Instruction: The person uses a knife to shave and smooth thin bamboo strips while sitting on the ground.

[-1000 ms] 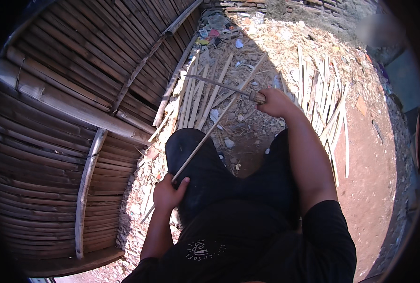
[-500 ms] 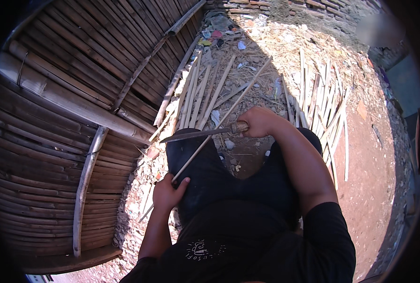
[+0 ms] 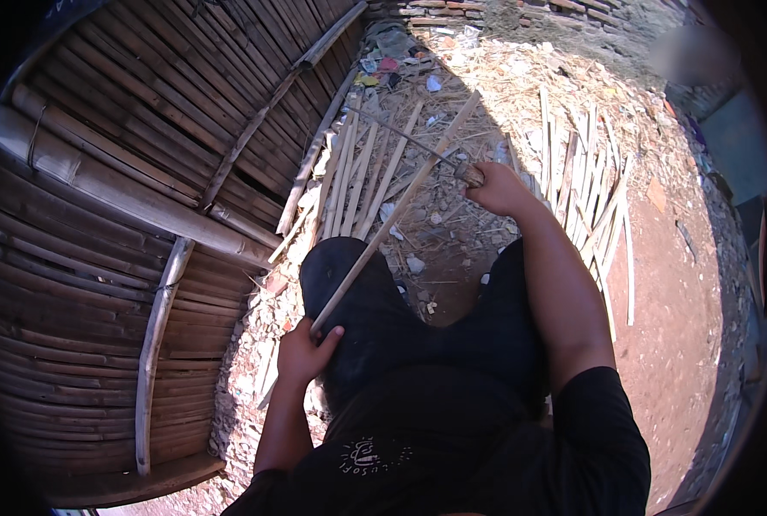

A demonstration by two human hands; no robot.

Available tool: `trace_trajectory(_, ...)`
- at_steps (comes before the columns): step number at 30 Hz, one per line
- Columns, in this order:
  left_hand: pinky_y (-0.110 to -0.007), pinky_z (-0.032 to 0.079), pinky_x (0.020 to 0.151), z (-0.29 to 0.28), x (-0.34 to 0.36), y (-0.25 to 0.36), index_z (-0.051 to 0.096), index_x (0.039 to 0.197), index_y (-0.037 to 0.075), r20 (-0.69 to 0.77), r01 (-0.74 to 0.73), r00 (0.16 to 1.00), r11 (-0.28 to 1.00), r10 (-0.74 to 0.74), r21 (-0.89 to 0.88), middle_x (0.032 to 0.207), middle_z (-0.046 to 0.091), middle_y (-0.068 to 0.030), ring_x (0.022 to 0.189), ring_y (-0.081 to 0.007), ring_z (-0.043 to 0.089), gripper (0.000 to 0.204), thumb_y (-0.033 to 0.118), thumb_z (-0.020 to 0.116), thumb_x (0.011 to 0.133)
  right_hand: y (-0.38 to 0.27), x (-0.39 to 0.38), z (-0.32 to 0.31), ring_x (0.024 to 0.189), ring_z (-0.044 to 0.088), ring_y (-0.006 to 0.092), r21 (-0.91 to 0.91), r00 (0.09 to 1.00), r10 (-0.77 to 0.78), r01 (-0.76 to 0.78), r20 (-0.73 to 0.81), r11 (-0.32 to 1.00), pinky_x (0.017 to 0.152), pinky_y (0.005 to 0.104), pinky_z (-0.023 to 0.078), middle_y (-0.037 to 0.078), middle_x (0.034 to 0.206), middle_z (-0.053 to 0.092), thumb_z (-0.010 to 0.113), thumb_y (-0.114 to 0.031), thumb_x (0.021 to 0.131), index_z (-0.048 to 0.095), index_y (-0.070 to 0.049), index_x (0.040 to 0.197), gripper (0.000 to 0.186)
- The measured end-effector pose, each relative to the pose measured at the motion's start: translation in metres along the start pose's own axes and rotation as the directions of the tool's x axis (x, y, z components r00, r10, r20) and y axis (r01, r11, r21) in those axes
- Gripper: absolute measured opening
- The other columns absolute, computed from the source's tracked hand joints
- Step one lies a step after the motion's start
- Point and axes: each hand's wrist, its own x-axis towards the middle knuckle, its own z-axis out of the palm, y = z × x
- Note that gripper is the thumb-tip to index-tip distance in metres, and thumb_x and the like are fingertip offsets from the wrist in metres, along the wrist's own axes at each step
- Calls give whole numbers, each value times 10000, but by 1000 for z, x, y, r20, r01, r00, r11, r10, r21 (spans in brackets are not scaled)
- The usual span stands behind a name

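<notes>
My left hand (image 3: 306, 351) is closed around the lower part of a long, pale bamboo strip (image 3: 381, 233). The strip slants up and away to the right across my left thigh, its far end over the littered ground. My right hand (image 3: 497, 189) grips the wooden handle of a long machete (image 3: 469, 175). Its thin dark blade reaches away to the left, crossing the strip near its far end. The blade is seen nearly edge-on, so I cannot tell whether it touches the strip.
A slatted bamboo wall (image 3: 82, 284) rises along the left. Several bamboo strips lie in a pile ahead (image 3: 349, 176) and in another pile at the right (image 3: 585, 172). Shavings and scraps of litter (image 3: 433, 83) cover the ground up to a brick wall (image 3: 452, 12).
My right hand has moved forward along the strip, taking the machete from above my thighs towards the strip's far end. My left hand has stayed in nearly the same place, and the strip has turned slightly.
</notes>
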Motion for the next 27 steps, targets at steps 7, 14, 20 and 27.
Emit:
trace_trajectory(7, -417, 513, 631, -2, -2, 3, 617, 839, 15, -20, 1, 1000, 1000, -1, 18, 693, 650, -136, 663, -308, 674, 576, 569, 774, 854, -50, -21, 36, 957, 690, 413, -136, 858, -354, 428, 373, 894, 841, 517, 528, 203, 933, 719, 807, -350, 790, 732, -100, 1056, 372)
trace_trajectory(14, -414, 537, 641, 3, -3, -2, 640, 865, -1, -20, 17, 1000, 1000, -17, 8, 695, 665, -152, 673, -323, 698, 631, 617, 765, 836, -33, -9, 20, 1009, 691, 399, -181, 925, -247, 306, 288, 935, 880, 505, 537, 197, 1011, 730, 784, -338, 808, 736, -103, 1104, 381)
trace_trajectory(20, -409, 522, 635, 3, -2, 1, 640, 862, 10, -26, 18, 999, 1000, -18, -11, 696, 659, -131, 661, -303, 680, 573, 564, 784, 842, 2, 4, -5, 1076, 689, 401, -34, 997, 79, -80, -21, 996, 951, 501, 535, 249, 1116, 723, 762, -329, 833, 711, -60, 1233, 485)
trace_trajectory(27, -417, 524, 638, 0, -5, 5, 632, 867, 11, -33, 30, 999, 999, -29, 17, 700, 661, -141, 669, -319, 683, 578, 569, 781, 846, -44, -14, 14, 990, 696, 417, -210, 940, -211, 271, 267, 939, 875, 513, 551, 214, 993, 731, 760, -299, 805, 727, -80, 1061, 339)
